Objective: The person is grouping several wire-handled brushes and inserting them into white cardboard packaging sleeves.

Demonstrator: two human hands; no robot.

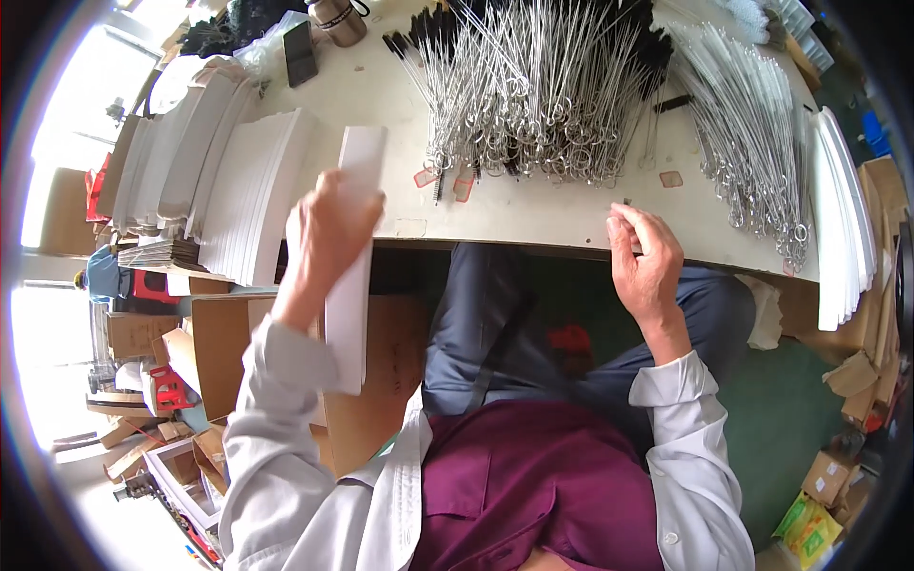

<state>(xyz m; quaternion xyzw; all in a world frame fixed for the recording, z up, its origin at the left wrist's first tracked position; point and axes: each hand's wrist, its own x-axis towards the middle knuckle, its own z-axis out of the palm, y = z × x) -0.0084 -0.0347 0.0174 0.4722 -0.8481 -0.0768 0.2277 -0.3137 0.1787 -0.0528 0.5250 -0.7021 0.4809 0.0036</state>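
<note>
Left hand (328, 226) around white carton (348, 324), right hand (649, 265) loosely curled, wire brushes (543, 105) beyond, carton stack (249, 195) leftward

My pale bench (543, 214), a heap of looped wires (533, 105) across its middle, another bundle (743, 133) to my right, long white cartons (248, 181) lined up at my left, dark phone (300, 54) and brown flask (338, 21) beyond

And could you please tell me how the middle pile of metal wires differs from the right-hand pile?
The middle pile is wider than the right pile. The middle pile has black far ends, while the right pile's look pale. Both look metallic and wiry, with ringed near ends.
</note>
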